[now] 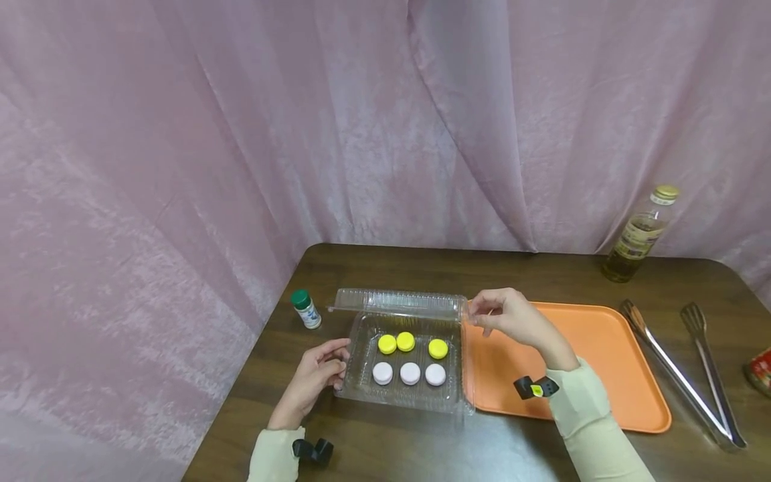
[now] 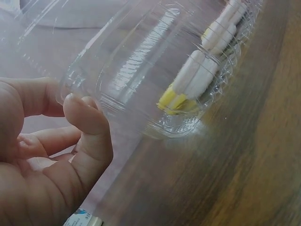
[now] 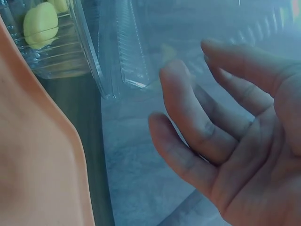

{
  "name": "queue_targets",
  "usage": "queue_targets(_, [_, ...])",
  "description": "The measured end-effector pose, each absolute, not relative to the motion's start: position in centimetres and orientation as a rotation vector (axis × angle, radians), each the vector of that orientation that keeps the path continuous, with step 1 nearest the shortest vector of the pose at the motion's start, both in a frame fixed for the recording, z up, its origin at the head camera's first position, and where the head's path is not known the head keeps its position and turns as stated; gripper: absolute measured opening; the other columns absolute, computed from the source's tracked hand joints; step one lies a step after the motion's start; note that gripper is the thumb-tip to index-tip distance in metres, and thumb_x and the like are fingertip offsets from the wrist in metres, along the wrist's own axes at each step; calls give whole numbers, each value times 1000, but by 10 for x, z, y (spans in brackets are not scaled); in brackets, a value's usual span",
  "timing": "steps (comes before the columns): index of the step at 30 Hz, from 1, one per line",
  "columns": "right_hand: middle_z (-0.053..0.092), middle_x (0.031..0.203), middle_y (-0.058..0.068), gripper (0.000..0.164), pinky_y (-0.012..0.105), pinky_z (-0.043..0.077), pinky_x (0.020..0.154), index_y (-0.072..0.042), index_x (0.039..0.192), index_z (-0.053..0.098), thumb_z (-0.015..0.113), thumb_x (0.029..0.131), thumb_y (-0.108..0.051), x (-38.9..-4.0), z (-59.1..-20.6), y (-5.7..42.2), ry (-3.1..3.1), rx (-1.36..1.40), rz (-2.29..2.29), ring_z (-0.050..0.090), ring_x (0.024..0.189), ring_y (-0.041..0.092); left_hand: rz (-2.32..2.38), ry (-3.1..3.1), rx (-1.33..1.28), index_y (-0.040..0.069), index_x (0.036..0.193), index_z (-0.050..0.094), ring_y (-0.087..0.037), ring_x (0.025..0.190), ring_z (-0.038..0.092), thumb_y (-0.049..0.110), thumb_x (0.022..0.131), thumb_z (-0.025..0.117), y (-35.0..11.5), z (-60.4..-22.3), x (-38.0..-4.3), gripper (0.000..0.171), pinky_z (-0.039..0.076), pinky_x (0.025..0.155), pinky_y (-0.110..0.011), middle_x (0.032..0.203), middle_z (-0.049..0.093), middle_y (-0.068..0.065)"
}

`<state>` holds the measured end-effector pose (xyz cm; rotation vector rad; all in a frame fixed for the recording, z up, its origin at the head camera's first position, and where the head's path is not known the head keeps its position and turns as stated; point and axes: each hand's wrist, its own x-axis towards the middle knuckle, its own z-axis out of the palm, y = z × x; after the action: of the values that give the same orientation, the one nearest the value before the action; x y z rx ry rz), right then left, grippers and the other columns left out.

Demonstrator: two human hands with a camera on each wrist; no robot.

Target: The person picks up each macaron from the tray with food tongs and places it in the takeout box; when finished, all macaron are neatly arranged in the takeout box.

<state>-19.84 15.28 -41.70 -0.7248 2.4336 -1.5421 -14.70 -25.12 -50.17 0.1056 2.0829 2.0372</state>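
A clear plastic clamshell container [image 1: 400, 398] sits on the table, its lid [image 1: 400, 302] raised along the far side. Inside lie three yellow macaron-like discs [image 1: 438, 349] behind three white macaron-like discs [image 1: 410, 373]. At the container's left edge, my left hand [image 1: 313, 375] pinches the clear rim between thumb and index finger, as the left wrist view shows. My right hand [image 1: 512, 318] is at the lid's right corner. Its thumb and index fingertips meet at the clear plastic, while the other fingers [image 3: 183, 99] curl loosely.
Beside the container lies an orange tray [image 1: 566, 361], partly behind my right arm. Metal tongs [image 1: 680, 381] rest on its right. A bottle of yellow liquid [image 1: 638, 234] stands at the back right, a green-capped shaker [image 1: 306, 309] at the left. A red can [image 1: 760, 371] shows at the right edge.
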Motion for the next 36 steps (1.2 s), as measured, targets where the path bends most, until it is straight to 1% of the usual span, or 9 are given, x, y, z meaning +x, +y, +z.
queue_targets(4, [70,87,10,8,45,59,64,2,95,67,64,90,7,-196,-417,153,2371,-759,-1511,67,73,35,2047,2083,118,-14,140,47,-13,72,53,-9,90,53,-251,-500,-146,51,47,56,-21,104,55,-12])
queue_targets(9, [68,88,11,8,46,59,65,3,96,64,62,90,8,-190,-424,152,2324,-763,-1514,66,76,34,2073,2074,98,-10,141,46,-14,73,54,-10,91,53,-250,-499,-146,51,48,56,-21,105,55,-13])
queue_targets(12, [67,90,14,9,46,59,68,7,100,62,59,92,9,-184,-432,153,2233,-770,-1596,66,77,31,2072,2074,103,-9,142,45,-14,73,54,-10,91,55,-249,-498,-144,52,48,56,-22,106,55,-15])
queue_targets(16, [68,96,17,19,44,59,76,18,111,56,54,97,5,-170,-438,157,2031,-739,-1778,69,81,27,2065,2074,122,-9,142,45,-14,73,56,-9,91,57,-251,-498,-143,52,49,57,-22,108,55,-16])
queue_targets(21, [71,101,9,35,37,58,82,24,122,49,53,101,-3,-146,-441,155,1876,-538,-1933,70,86,20,2081,2053,133,-12,139,46,-12,72,57,-8,91,58,-254,-500,-144,49,50,57,-22,102,59,-12])
queue_targets(26, [69,91,3,37,29,57,70,20,122,51,60,97,-6,-122,-447,145,1862,-343,-1956,67,76,15,2062,2046,58,-13,137,48,-13,76,59,-6,91,58,-255,-500,-141,48,51,60,-23,104,63,-9])
queue_targets(29, [67,85,1,39,26,54,63,18,123,48,63,94,-4,-111,-451,140,1875,-292,-1958,61,70,12,2067,2033,24,-12,137,49,-13,80,61,-2,96,55,-257,-499,-139,42,54,64,-24,109,66,-8])
queue_targets(33, [64,87,2,46,26,57,69,21,125,42,64,89,4,-103,-457,135,1866,-299,-1992,62,75,11,2107,1990,61,-15,138,47,-13,85,63,10,105,47,-262,-494,-134,41,56,70,-25,109,66,-7])
queue_targets(36, [62,88,4,49,28,58,75,21,127,40,64,88,6,-100,-461,133,1859,-286,-2009,64,81,13,2117,1977,112,-18,138,44,-13,88,64,14,107,46,-265,-490,-127,45,57,75,-26,110,66,-6])
